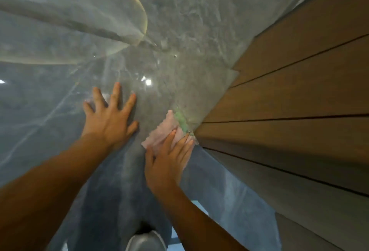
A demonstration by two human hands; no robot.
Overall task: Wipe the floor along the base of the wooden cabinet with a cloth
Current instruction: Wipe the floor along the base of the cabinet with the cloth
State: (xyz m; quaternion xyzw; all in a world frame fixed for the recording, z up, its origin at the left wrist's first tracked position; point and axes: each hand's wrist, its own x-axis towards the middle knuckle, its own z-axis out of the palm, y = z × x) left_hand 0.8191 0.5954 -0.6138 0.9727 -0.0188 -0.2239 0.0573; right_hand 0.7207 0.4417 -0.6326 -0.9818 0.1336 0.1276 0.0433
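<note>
Here we are looking down on the glossy grey marbled floor [189, 21], which is filling most of the view from 7 o'clock round to 1 o'clock and is reflecting bright ceiling lights near the centre. The wooden cabinet [299, 101] is occupying the 2 to 5 o'clock sector; its brown panels are running in bands divided by thin dark seams, and its base is meeting the floor along a diagonal edge.

We are seeing both bare forearms entering from 6 to 8 o'clock. The left hand [108, 119] is lying flat on the floor just at 9 o'clock of centre, palm down, fingers spread wide and gripping nothing.

The right hand [165, 163] is sitting at 5 o'clock of the left hand, apart from it. Its fingers [183, 147] are extended, held close together and pressing down flat on the cloth [165, 131]; they are not curling around it. The fingertips are reaching nearly to the foot of the cabinet.

The cloth is a small pale pink piece with a green strip along its 2 o'clock edge. It is lying on the floor just beside the cabinet base, partly covered by the right fingers, with its free part showing at 11 o'clock of that hand.

At 6 o'clock, a grey rounded object [146, 240] is showing at the frame edge; we cannot tell what it is.
</note>
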